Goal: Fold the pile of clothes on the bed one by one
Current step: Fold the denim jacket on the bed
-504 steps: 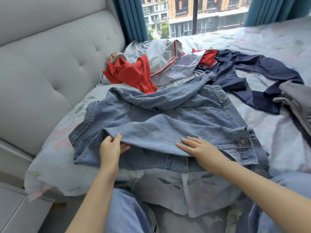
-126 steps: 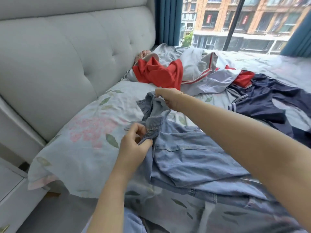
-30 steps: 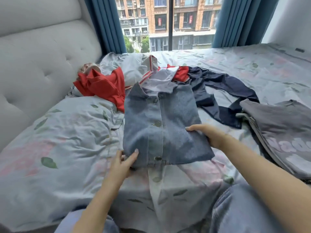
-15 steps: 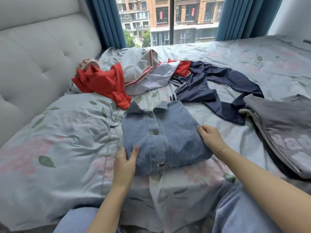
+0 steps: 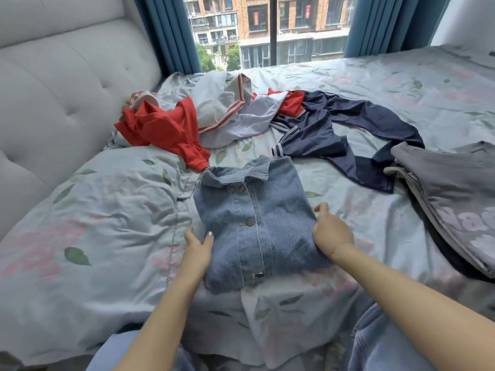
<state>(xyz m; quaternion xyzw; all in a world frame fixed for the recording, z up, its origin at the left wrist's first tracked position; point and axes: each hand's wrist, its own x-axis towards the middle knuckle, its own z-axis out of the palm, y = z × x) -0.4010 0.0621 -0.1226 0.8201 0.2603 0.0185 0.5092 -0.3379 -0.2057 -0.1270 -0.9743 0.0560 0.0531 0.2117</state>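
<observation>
Denim jacket (image 5: 254,223), one, folded square with collar up and buttons showing, lies between my hands: left hand (image 5: 197,250) and right hand (image 5: 330,232) each grip a side edge.

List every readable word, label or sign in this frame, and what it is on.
"ad": partial pale lettering on the folded grey garment, the rest cut off by the frame edge.
Red banners in the windows of the building outside: too small to read.
Denim jacket: no text visible.
</observation>
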